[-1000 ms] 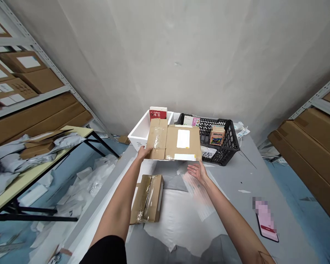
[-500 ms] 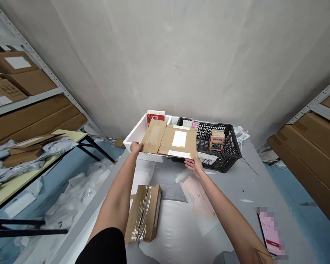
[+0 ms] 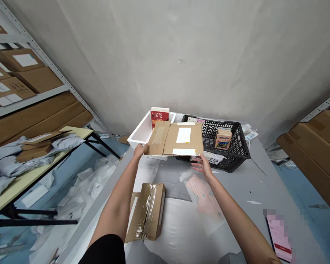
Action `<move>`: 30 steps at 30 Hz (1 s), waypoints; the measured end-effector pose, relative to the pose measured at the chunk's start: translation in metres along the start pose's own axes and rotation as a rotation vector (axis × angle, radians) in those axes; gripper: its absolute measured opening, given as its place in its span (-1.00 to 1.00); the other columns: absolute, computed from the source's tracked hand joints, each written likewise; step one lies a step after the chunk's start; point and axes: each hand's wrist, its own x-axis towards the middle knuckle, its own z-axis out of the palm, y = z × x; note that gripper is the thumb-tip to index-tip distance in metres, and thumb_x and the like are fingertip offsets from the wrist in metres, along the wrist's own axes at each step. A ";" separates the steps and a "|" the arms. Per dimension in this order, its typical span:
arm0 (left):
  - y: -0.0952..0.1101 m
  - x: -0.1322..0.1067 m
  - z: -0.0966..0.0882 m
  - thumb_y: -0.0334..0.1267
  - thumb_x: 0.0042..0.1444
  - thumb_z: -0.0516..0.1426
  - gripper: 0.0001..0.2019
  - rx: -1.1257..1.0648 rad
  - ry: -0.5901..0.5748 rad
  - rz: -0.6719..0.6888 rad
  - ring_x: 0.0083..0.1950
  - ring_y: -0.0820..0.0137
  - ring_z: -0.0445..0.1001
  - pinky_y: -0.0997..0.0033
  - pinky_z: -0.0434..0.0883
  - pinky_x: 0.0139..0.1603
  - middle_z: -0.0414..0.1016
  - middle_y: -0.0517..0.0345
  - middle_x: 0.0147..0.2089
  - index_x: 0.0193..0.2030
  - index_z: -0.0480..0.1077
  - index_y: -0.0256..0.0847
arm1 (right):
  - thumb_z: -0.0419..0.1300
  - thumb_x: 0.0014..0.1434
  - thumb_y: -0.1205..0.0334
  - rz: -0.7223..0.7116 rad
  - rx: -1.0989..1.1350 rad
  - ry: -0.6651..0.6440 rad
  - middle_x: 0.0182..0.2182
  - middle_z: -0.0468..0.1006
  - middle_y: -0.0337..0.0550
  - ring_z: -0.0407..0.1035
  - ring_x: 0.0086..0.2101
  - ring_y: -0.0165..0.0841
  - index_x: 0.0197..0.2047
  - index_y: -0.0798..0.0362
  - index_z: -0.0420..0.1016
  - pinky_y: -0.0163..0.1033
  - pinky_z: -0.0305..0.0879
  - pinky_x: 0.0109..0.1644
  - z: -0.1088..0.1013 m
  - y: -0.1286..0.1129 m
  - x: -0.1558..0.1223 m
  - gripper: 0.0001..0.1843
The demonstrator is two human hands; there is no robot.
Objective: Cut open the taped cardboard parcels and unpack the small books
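Cardboard, a flattened box [image 3: 178,141], hangs over the white bin [image 3: 139,132] and black crate [image 3: 238,146], its left flap pinched by the left hand [image 3: 141,150], while the right hand [image 3: 203,167], open beneath the near edge and perhaps touching, should grip there for steadiness.

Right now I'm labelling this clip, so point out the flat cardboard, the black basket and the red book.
flat cardboard [image 3: 170,141], head view, on its bare brown face left of the white label.
black basket [image 3: 238,146], head view, on its right side wall.
red book [image 3: 159,118], head view, on its red cover.
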 end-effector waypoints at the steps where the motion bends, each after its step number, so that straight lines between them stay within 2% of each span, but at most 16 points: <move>1: 0.006 -0.004 -0.003 -0.08 0.01 0.14 -0.51 0.019 0.005 0.010 0.08 0.01 0.41 0.18 0.32 0.01 0.48 -0.29 0.00 0.00 0.35 -0.42 | 0.09 0.19 -0.05 0.000 -0.003 0.003 -0.38 0.57 -0.17 0.52 -0.47 -0.32 -0.23 0.01 0.32 -0.23 0.45 -0.45 -0.002 0.001 -0.003 -0.71; 3: 0.017 -0.016 -0.011 -0.09 0.09 0.09 -0.50 0.050 0.025 0.036 0.14 0.02 0.36 0.17 0.27 0.09 0.41 -0.32 0.09 0.07 0.30 -0.44 | 0.09 0.17 -0.07 -0.018 -0.042 0.018 -0.38 0.56 -0.18 0.50 -0.50 -0.33 -0.24 0.01 0.32 -0.25 0.44 -0.49 -0.009 0.008 -0.013 -0.70; 5: 0.022 -0.035 -0.021 -0.10 0.16 0.02 -0.52 0.078 0.054 0.102 0.16 0.12 0.34 0.23 0.23 0.15 0.34 -0.21 0.16 0.15 0.24 -0.35 | 0.14 0.13 -0.04 -0.081 -0.141 0.017 -0.39 0.53 -0.21 0.46 -0.54 -0.38 -0.25 0.02 0.34 -0.30 0.40 -0.54 -0.021 0.025 -0.028 -0.70; 6: 0.019 -0.048 -0.026 -0.11 0.18 -0.01 -0.54 0.094 0.063 0.151 0.12 0.20 0.37 0.28 0.22 0.16 0.35 -0.12 0.17 0.18 0.21 -0.28 | 0.17 0.10 -0.02 -0.114 -0.210 0.006 -0.40 0.52 -0.22 0.44 -0.55 -0.41 -0.26 0.03 0.36 -0.33 0.38 -0.56 -0.028 0.038 -0.037 -0.71; 7: 0.013 -0.064 -0.032 -0.13 0.21 -0.03 -0.55 0.136 0.057 0.274 0.05 0.24 0.41 0.29 0.25 0.13 0.38 -0.07 0.12 0.19 0.20 -0.26 | 0.20 0.06 0.00 -0.138 -0.283 -0.009 -0.40 0.51 -0.23 0.41 -0.57 -0.44 -0.28 0.04 0.38 -0.36 0.35 -0.59 -0.035 0.053 -0.047 -0.72; 9: -0.011 -0.103 -0.041 -0.13 0.22 -0.06 -0.58 0.242 -0.014 0.433 -0.04 0.27 0.44 0.31 0.29 0.07 0.42 -0.01 0.06 0.17 0.22 -0.22 | 0.23 0.01 0.04 -0.129 -0.399 -0.038 -0.41 0.51 -0.24 0.37 -0.58 -0.46 -0.32 0.05 0.40 -0.39 0.30 -0.61 -0.047 0.090 -0.069 -0.74; 10: -0.029 -0.127 -0.044 -0.13 0.22 -0.06 -0.60 0.318 -0.040 0.431 -0.03 0.25 0.44 0.30 0.30 0.04 0.43 -0.02 0.04 0.15 0.24 -0.22 | 0.23 -0.01 0.05 -0.096 -0.432 -0.049 -0.42 0.50 -0.24 0.37 -0.57 -0.46 -0.32 0.05 0.41 -0.39 0.29 -0.61 -0.049 0.109 -0.081 -0.75; 12: -0.070 -0.177 -0.046 -0.17 0.21 -0.05 -0.64 0.475 -0.088 0.317 0.00 0.19 0.42 0.28 0.32 0.01 0.43 -0.08 0.02 0.08 0.31 -0.25 | 0.25 -0.03 0.09 -0.016 -0.441 -0.078 -0.42 0.51 -0.23 0.39 -0.52 -0.41 -0.31 0.03 0.42 -0.35 0.32 -0.56 -0.047 0.147 -0.104 -0.76; 15: -0.130 -0.244 -0.037 -0.20 0.22 -0.09 -0.66 0.547 -0.206 0.175 0.00 0.17 0.42 0.27 0.34 -0.03 0.44 -0.11 -0.01 0.03 0.35 -0.23 | 0.29 -0.09 0.17 0.075 -0.397 -0.125 -0.36 0.54 -0.19 0.44 -0.36 -0.33 -0.26 -0.01 0.43 -0.23 0.42 -0.31 -0.025 0.191 -0.131 -0.73; 18: -0.164 -0.281 -0.023 -0.20 0.20 -0.07 -0.63 0.515 -0.196 0.165 0.04 0.13 0.39 0.21 0.31 0.05 0.41 -0.17 0.01 0.06 0.32 -0.29 | 0.33 -0.13 0.23 0.143 -0.387 -0.131 -0.25 0.56 -0.15 0.45 -0.20 -0.26 -0.22 -0.04 0.44 -0.10 0.34 0.00 0.006 0.214 -0.147 -0.67; 20: -0.170 -0.289 -0.015 -0.17 0.17 -0.03 -0.58 0.482 -0.138 0.111 0.07 0.10 0.38 0.18 0.29 0.08 0.39 -0.21 0.02 0.11 0.28 -0.33 | 0.32 -0.12 0.22 0.168 -0.373 -0.183 -0.21 0.57 -0.16 0.44 -0.13 -0.23 -0.21 -0.06 0.45 -0.07 0.27 0.09 0.023 0.220 -0.153 -0.67; 22: -0.166 -0.288 -0.009 -0.11 0.13 0.02 -0.51 0.427 -0.101 0.013 0.08 0.09 0.37 0.18 0.29 0.08 0.39 -0.21 0.03 0.16 0.25 -0.33 | 0.30 -0.09 0.20 0.168 -0.346 -0.257 -0.21 0.58 -0.21 0.43 -0.09 -0.22 -0.21 -0.08 0.45 -0.07 0.24 0.13 0.034 0.221 -0.157 -0.70; 25: -0.152 -0.289 0.000 -0.04 0.09 0.08 -0.46 0.316 -0.125 -0.050 0.04 0.10 0.40 0.20 0.33 0.04 0.42 -0.17 -0.03 0.15 0.27 -0.32 | 0.28 -0.06 0.17 0.171 -0.335 -0.245 -0.26 0.60 -0.26 0.43 -0.08 -0.21 -0.22 -0.09 0.46 -0.08 0.26 0.11 0.032 0.216 -0.162 -0.74; 27: -0.142 -0.301 0.008 -0.03 0.09 0.07 -0.45 0.250 -0.118 0.034 0.01 0.10 0.41 0.18 0.35 0.01 0.41 -0.17 -0.07 0.16 0.28 -0.32 | 0.28 -0.05 0.14 0.157 -0.294 -0.202 -0.24 0.60 -0.22 0.43 -0.08 -0.22 -0.19 -0.05 0.45 -0.10 0.29 0.08 0.019 0.209 -0.168 -0.71; 30: -0.133 -0.335 0.023 -0.05 0.16 0.01 -0.49 0.157 -0.069 0.254 -0.01 0.13 0.38 0.14 0.34 0.02 0.34 -0.12 -0.10 0.20 0.25 -0.23 | 0.28 -0.02 0.06 0.113 -0.195 -0.167 -0.12 0.58 -0.11 0.43 -0.05 -0.21 -0.13 -0.01 0.40 -0.11 0.32 0.06 -0.015 0.197 -0.188 -0.62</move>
